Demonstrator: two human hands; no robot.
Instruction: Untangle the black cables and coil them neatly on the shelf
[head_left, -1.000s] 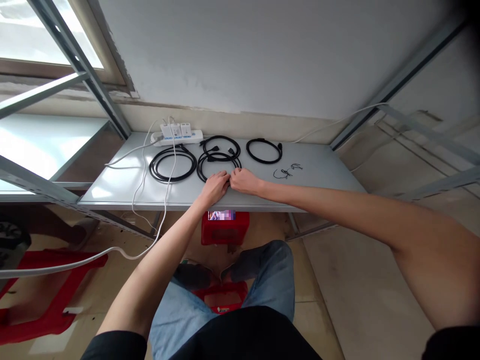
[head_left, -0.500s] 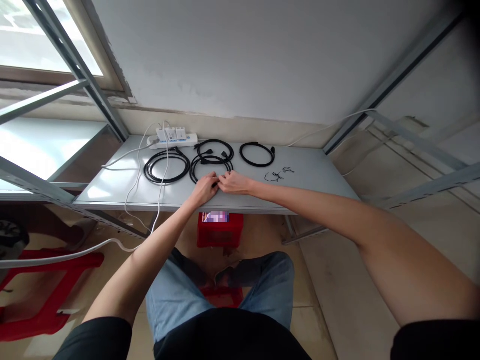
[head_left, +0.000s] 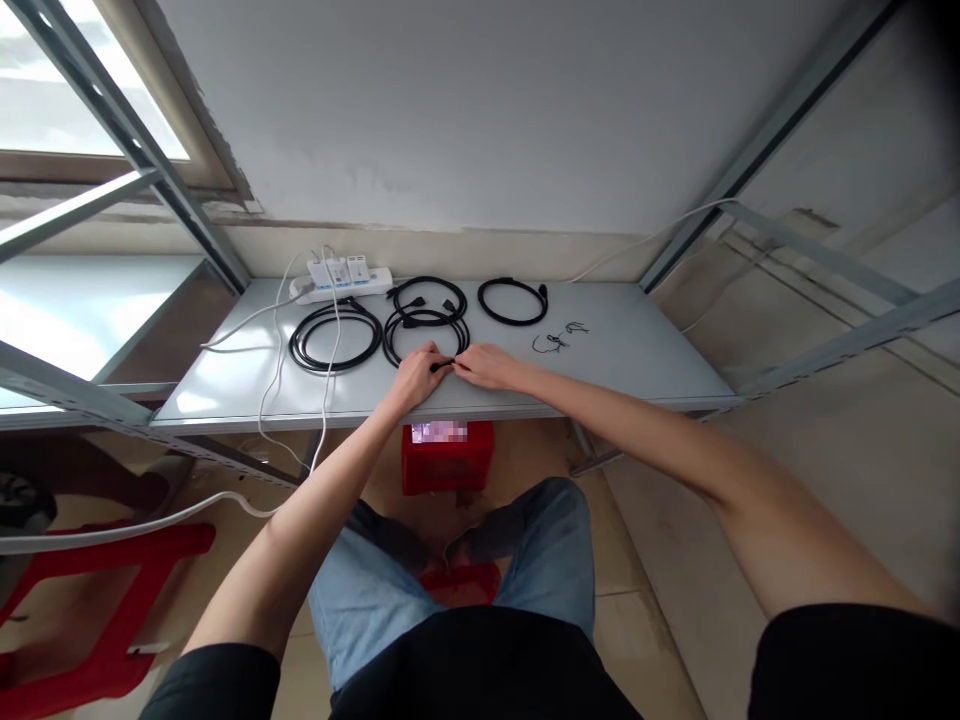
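My left hand [head_left: 417,372] and my right hand [head_left: 481,365] meet fingertip to fingertip at the near edge of a coiled black cable [head_left: 424,333] on the grey shelf [head_left: 645,360]. Both hands pinch a small dark piece at the coil's near side; I cannot tell whether it is a tie or the cable itself. Three more black coils lie around it: a large coil [head_left: 335,338] to the left, a coil [head_left: 428,297] behind, and a coil [head_left: 513,300] at the back right.
A white power strip [head_left: 342,281] with chargers sits at the back left, its white leads [head_left: 281,360] trailing over the shelf's front edge. Thin black wire ties [head_left: 559,338] lie to the right. Red plastic stools [head_left: 437,460] stand on the floor below.
Both hands have stayed together at the middle coil, loosening from fists into a fingertip pinch on its near side. The camera view has shifted slightly.
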